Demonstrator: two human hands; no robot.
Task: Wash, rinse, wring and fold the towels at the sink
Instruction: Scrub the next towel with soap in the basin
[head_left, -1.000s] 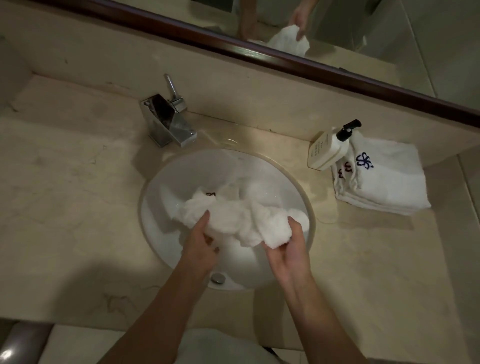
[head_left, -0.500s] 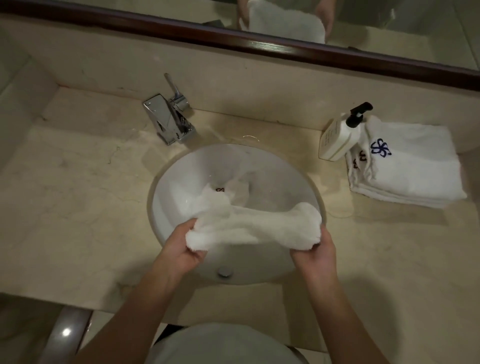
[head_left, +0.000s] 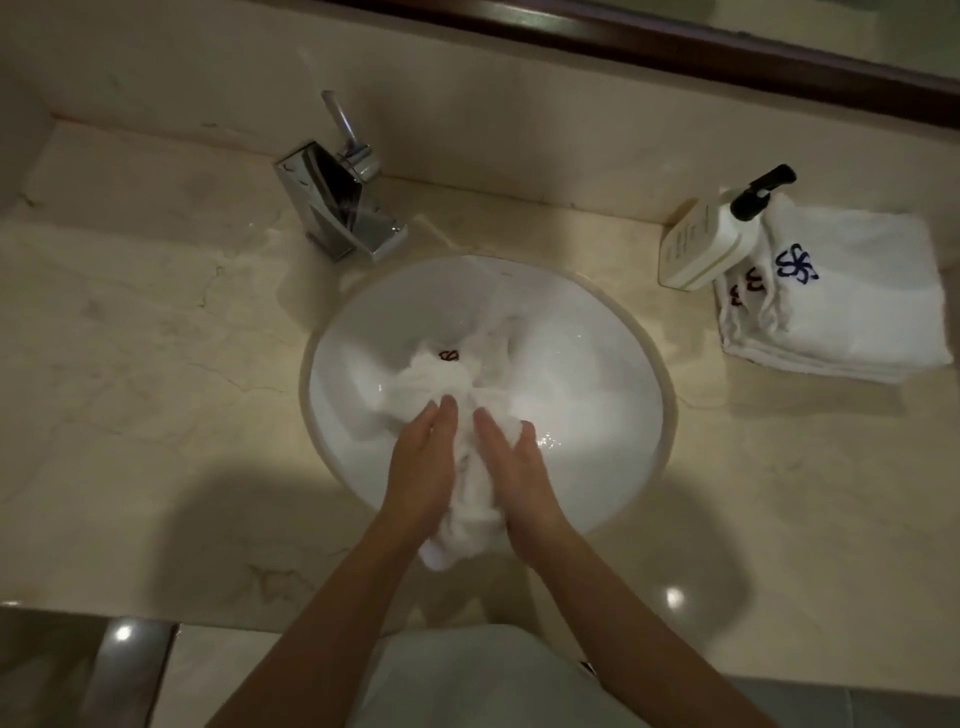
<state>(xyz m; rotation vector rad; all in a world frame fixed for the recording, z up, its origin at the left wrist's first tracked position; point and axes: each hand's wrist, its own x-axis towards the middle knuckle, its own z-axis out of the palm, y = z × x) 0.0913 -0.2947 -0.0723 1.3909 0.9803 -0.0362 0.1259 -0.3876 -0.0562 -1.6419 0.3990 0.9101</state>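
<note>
A beige marble counter (head_left: 156, 364), veined and glossy, is spreading across the whole view, with a dark wooden mirror frame (head_left: 675, 47) running along the wall above it. Set into the counter, a round white basin (head_left: 613, 415) is taking up the middle, smooth and shiny with wet glints near the right hand. A stack of folded white towels (head_left: 852, 312), thick and fluffy, with a dark blue embroidered flower on top, is lying on the counter well to the right of the basin. The wet towel (head_left: 467, 483) is sitting inside the basin as a bunched, twisted roll of white terry; its long axis is running from the near rim toward the basin centre, where the far end is spreading out and showing a small dark embroidered mark. The left hand (head_left: 423, 467) and right hand (head_left: 511, 467) are pressing this roll between them, palms facing each other, fingers fairly straight and pointing away from the person; the towel's near end is bulging out below the wrists. A square chrome faucet (head_left: 343, 208) with a thin lever is standing behind the basin at the left. A cream pump bottle (head_left: 701, 244) with a black nozzle is standing touching the folded stack.
</note>
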